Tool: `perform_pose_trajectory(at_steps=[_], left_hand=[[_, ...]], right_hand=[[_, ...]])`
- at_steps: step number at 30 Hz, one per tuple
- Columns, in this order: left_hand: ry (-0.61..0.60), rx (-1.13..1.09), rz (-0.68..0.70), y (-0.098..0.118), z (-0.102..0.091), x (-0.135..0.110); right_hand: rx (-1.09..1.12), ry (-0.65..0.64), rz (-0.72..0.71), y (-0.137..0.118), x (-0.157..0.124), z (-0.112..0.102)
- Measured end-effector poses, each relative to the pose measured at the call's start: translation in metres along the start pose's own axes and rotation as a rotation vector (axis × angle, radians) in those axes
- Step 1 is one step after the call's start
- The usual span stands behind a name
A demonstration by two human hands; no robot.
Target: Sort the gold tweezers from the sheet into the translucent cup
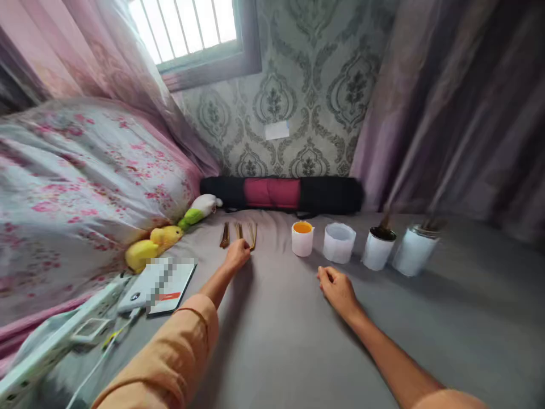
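Observation:
My left hand point(237, 253) reaches forward over the grey sheet point(272, 341), its fingers curled on or at a row of thin brown sticks point(238, 233); what they grip is hidden. My right hand point(336, 288) rests on the sheet with its fingers loosely curled, and nothing shows in it. Just beyond it stand a white cup with an orange inside point(302, 238) and an empty white cup point(339, 242). Further right are two white cups point(378, 248) point(414, 250) with dark sticks in them.
A black and red roll point(281, 194) lies against the patterned wall. A yellow and green soft toy point(170, 238), a phone point(168, 284) and a white power strip point(63, 341) lie at the left beside a flowered quilt point(85, 187). Curtains hang on the right.

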State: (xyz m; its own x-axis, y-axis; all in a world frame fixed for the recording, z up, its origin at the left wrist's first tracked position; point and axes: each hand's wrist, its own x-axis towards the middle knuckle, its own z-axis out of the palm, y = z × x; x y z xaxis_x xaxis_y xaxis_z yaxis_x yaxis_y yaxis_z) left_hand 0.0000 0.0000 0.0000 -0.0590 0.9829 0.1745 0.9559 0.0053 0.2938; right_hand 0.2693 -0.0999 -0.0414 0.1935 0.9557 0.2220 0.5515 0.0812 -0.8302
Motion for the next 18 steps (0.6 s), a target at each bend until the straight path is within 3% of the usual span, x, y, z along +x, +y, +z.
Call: perform_pose_trajectory(at_steps=[18], left_hand=[[0.015, 0.045, 0.059, 0.000, 0.018, 0.019]], right_hand=[[0.064, -0.010, 0.010, 0.000, -0.004, 0.000]])
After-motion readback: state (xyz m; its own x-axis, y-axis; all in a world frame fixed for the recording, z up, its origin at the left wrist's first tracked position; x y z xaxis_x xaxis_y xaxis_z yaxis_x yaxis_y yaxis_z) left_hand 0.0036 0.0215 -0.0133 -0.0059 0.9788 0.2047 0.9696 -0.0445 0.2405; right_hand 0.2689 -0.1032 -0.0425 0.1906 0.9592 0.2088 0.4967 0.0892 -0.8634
